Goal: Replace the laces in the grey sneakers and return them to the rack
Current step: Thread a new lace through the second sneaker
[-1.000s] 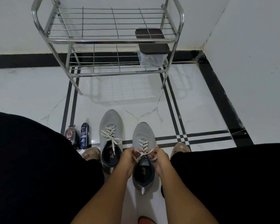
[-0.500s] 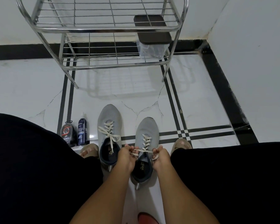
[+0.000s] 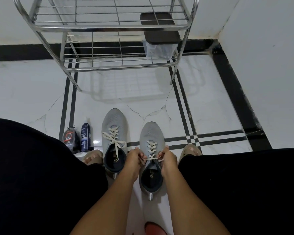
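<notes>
White marble-look floor tiles (image 3: 32, 92) carry both grey sneakers side by side; the right sneaker (image 3: 151, 150) is laced to its top eyelets, and its cream lace (image 3: 151, 150) is pinched at either end by the left hand (image 3: 134, 160) and the right hand (image 3: 167, 160). The left sneaker (image 3: 115, 131) is already laced and apparently tied. Tying this lace and setting the pair on the wire rack (image 3: 109, 28) beyond, which holds neither sneaker, are judged to remain.

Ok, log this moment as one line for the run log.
step: lacing right sneaker | left hand, right hand: pinching lace ends | left sneaker: laced | rack: no sneakers
</notes>
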A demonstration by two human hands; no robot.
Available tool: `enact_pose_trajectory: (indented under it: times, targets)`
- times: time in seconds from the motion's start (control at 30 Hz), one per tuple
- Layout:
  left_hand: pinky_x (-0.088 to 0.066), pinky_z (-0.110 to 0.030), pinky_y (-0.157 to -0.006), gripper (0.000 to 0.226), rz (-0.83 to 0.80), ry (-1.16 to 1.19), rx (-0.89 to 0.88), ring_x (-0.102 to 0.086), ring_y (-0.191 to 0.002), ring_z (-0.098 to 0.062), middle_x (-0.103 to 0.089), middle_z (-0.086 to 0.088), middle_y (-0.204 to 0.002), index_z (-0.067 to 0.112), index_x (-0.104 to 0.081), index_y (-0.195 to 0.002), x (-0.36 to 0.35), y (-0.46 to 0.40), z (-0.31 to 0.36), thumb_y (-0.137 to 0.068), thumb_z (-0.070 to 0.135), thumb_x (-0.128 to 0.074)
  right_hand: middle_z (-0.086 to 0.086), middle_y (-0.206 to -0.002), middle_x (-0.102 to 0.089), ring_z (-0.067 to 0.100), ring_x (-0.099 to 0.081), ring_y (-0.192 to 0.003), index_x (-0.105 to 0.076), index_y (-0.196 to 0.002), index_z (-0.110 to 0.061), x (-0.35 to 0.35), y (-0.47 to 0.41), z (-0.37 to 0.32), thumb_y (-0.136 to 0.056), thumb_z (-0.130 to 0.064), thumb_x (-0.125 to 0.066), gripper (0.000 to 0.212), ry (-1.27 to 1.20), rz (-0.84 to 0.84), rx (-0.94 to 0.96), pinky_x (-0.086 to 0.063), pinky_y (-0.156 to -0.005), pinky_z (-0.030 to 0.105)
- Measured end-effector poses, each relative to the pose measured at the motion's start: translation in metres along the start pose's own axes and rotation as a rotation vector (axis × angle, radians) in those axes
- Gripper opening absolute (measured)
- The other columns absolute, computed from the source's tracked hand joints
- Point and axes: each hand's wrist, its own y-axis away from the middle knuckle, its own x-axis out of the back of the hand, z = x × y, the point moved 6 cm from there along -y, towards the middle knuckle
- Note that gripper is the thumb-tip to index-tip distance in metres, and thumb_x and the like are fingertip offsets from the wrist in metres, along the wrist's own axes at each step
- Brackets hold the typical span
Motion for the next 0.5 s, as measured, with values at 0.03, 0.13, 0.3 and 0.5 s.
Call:
enact_pose_trajectory:
  times: [0.03,0.13,0.3,0.5]
  targets:
    - [-0.036,-0.026,-0.055,0.036,-0.040,-0.118,-0.049,-0.041,-0.052,-0.015,-0.043,-0.002,-0.054,0.011,-0.043,-0.069,-0.003,-0.001,0.002,-0.103,0.019,-0.036,0.002,-0.053,-0.049,0.016,-0.042,-0.048,-0.052,-0.068,-0.013,-0.002,0.000,-0.001,-0.098,-0.019,-0.048,0.030,0.055,-0.013,0.020,-0.042,-0.053,0.028]
    - [-0.038,-0.024,-0.055,0.026,-0.151,-0.345,-0.151,-0.048,-0.054,-0.012,-0.053,0.000,-0.059,0.012,-0.054,-0.078,-0.007,0.001,0.003,-0.100,0.024,-0.048,0.005,-0.059,-0.055,0.018,-0.049,-0.051,-0.060,-0.075,-0.009,-0.004,0.000,0.002,-0.094,-0.015,-0.052,0.021,0.114,-0.059,0.037,-0.045,-0.052,0.026]
    - [-0.052,-0.017,-0.061,0.016,-0.237,-0.242,-0.151,-0.053,-0.057,-0.007,-0.059,-0.002,-0.068,0.005,-0.064,-0.095,-0.009,0.002,0.000,-0.098,0.016,-0.052,0.008,-0.065,-0.060,0.020,-0.056,-0.053,-0.064,-0.084,-0.005,-0.008,0.002,0.003,-0.095,-0.014,-0.056,0.017,0.047,-0.133,0.024,-0.052,-0.054,0.027]
    - [-0.048,-0.015,-0.058,0.016,-0.167,-0.081,-0.117,-0.049,-0.052,-0.004,-0.057,0.002,-0.063,0.005,-0.063,-0.094,-0.001,-0.007,-0.005,-0.098,0.015,-0.052,0.001,-0.052,-0.051,0.012,-0.041,-0.045,-0.062,-0.076,-0.007,-0.004,0.002,0.007,-0.094,-0.010,-0.056,0.020,0.010,-0.084,0.021,-0.043,-0.051,0.024]
